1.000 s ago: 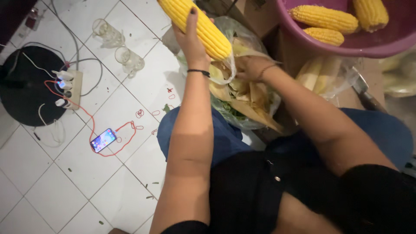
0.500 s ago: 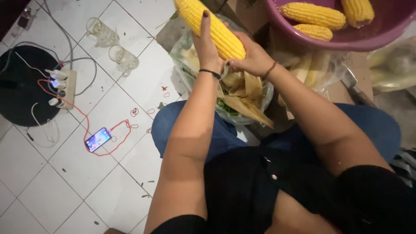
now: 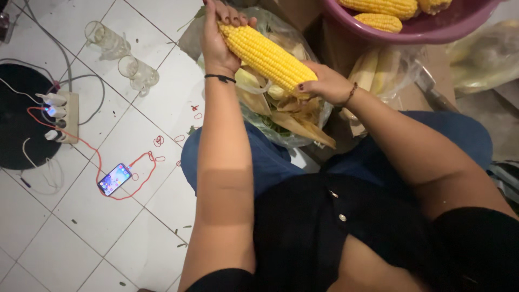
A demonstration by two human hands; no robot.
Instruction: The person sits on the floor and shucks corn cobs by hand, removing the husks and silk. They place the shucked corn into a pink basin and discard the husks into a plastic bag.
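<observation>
A husked yellow corn cob (image 3: 267,54) lies slanted between both hands, above a clear plastic bag of husks (image 3: 281,111). My left hand (image 3: 219,35) grips the cob's upper end, fingers curled over the tip. My right hand (image 3: 324,84) holds the lower, stalk end, where pale husk leaves still hang down. Both wrists wear thin bracelets. I sit with blue jeans and a black shirt in view.
A purple basin (image 3: 432,30) with several peeled cobs sits at top right. More corn lies in a plastic bag (image 3: 378,70) below it. On the white tiled floor are two glass mugs (image 3: 124,54), a power strip (image 3: 59,113) and a phone (image 3: 114,179) on a red cable.
Both hands brought the cob down and nearer to me. The right hand moved from under the husks to grip the cob's lower end.
</observation>
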